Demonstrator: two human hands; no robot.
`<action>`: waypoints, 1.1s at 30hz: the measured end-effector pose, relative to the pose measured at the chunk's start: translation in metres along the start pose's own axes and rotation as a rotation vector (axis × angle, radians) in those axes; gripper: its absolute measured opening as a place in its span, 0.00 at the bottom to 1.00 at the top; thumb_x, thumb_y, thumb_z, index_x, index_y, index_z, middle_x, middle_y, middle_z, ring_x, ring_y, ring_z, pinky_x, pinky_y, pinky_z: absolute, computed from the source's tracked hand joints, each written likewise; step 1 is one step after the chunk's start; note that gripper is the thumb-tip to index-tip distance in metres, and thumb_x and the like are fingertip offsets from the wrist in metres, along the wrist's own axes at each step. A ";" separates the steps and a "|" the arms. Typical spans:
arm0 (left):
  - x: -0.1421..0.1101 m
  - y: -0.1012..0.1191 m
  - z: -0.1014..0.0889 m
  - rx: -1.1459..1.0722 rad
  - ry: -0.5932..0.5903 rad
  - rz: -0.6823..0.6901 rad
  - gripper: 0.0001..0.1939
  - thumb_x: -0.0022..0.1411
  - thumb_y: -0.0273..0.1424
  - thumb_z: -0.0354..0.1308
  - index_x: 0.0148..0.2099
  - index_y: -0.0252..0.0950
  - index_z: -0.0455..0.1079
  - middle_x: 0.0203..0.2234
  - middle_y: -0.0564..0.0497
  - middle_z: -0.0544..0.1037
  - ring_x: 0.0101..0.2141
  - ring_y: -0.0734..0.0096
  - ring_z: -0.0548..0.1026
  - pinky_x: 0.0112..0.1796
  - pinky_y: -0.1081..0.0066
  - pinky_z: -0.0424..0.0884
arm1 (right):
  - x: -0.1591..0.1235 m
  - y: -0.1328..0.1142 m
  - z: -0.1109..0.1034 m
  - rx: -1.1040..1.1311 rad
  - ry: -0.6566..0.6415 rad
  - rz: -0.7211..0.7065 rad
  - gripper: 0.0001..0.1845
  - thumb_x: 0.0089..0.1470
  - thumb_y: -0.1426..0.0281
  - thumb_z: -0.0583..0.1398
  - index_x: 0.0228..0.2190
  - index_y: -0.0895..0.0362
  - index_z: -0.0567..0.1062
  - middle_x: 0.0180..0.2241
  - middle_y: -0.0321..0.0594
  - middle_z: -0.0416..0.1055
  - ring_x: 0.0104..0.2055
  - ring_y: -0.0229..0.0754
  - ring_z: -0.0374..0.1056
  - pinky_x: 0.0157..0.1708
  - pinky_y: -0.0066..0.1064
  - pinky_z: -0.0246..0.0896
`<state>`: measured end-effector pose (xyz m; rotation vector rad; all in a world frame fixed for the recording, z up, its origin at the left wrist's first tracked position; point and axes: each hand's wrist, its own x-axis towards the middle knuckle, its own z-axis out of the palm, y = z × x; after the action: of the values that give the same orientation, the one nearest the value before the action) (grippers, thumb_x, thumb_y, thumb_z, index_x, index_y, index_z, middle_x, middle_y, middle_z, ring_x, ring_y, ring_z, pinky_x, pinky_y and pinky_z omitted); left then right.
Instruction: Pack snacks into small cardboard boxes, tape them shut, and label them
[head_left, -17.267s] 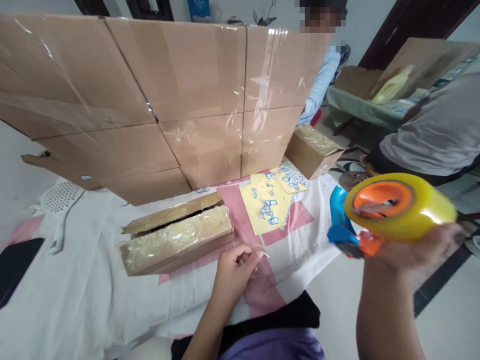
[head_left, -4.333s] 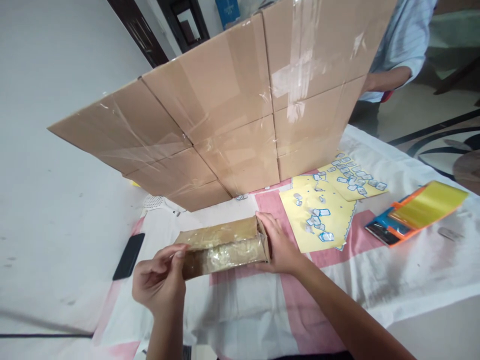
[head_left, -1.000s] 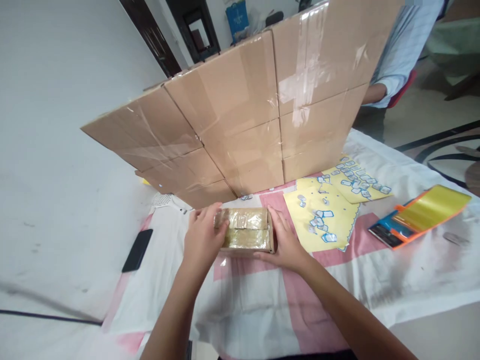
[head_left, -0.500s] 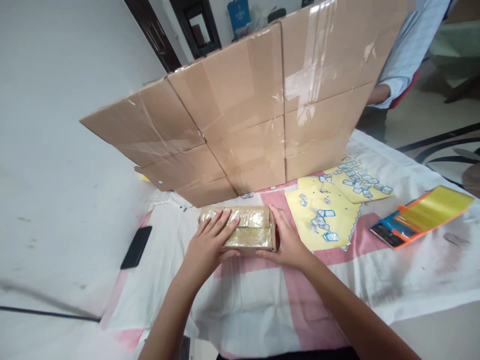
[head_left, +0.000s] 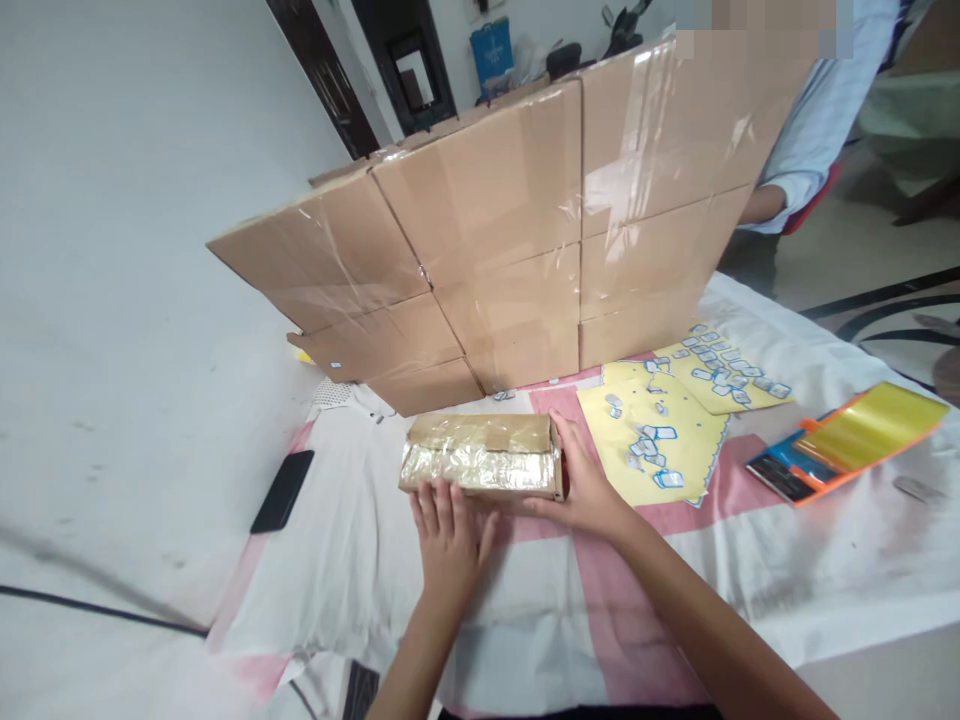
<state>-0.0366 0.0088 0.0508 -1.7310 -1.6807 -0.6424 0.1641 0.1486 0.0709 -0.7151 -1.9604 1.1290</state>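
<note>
A small cardboard box (head_left: pixel 480 455) wrapped in clear tape lies on the white and pink sheet (head_left: pixel 645 560) in front of me. My left hand (head_left: pixel 450 530) lies flat with fingers spread against the box's near side. Around the box's right end curls my right hand (head_left: pixel 585 485), holding it in place. A tape dispenser (head_left: pixel 847 440) with a yellow roll and orange and blue body lies on the sheet to the right, out of both hands.
A tall wall of taped cardboard boxes (head_left: pixel 517 220) stands just behind the small box. Two yellow sheets with small blue and white stickers (head_left: pixel 660 430) lie to the right. A black phone (head_left: pixel 282 490) lies on the floor at left. A person in a light shirt (head_left: pixel 810 130) sits behind the boxes.
My left hand slid off the box's top down to its near side. The right hand stays at the box's right end. The view shifted slightly.
</note>
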 end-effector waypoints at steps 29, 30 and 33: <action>0.039 -0.017 -0.015 -0.208 0.085 -0.179 0.19 0.70 0.31 0.56 0.60 0.39 0.72 0.58 0.41 0.77 0.58 0.52 0.70 0.61 0.52 0.59 | -0.022 0.018 -0.142 -0.618 0.408 0.071 0.09 0.63 0.68 0.58 0.40 0.55 0.79 0.39 0.43 0.79 0.39 0.48 0.75 0.40 0.39 0.69; 0.032 -0.015 -0.009 -0.210 0.142 -0.195 0.19 0.69 0.31 0.56 0.60 0.38 0.72 0.58 0.39 0.75 0.59 0.51 0.68 0.61 0.50 0.59 | -0.020 0.025 -0.153 -0.679 0.312 0.141 0.11 0.63 0.68 0.57 0.42 0.56 0.80 0.41 0.45 0.79 0.40 0.48 0.75 0.41 0.40 0.69; 0.011 -0.011 0.008 -0.199 0.340 -0.214 0.19 0.69 0.34 0.57 0.60 0.36 0.71 0.54 0.36 0.72 0.60 0.48 0.64 0.60 0.49 0.61 | -0.017 0.040 -0.171 -0.846 0.035 0.276 0.16 0.63 0.70 0.56 0.47 0.58 0.80 0.49 0.49 0.76 0.51 0.53 0.72 0.50 0.43 0.68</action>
<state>-0.0472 0.0219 0.0548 -1.4770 -1.6112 -1.1675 0.3179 0.2335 0.0860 -1.4580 -2.3424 0.3681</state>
